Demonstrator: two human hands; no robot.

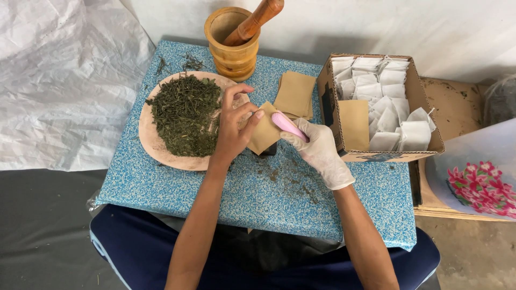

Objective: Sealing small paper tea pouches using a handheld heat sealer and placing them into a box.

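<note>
Fingers of the left hand pinch a small tan paper pouch above the blue speckled desk; the gloved right hand clamps a pink scoop touching it. Spare tan pouches lie behind; a cardboard box of white sachets stands right.

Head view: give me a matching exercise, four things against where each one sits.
Things:
1. pestle
2. dried herbs
3. white sachets
4. pink scoop

Places:
A. in the cardboard box
B. in the gloved right hand
C. leaning in the wooden mortar
D. heaped on the oval wooden tray

Pairs: 1-C, 2-D, 3-A, 4-B
</note>
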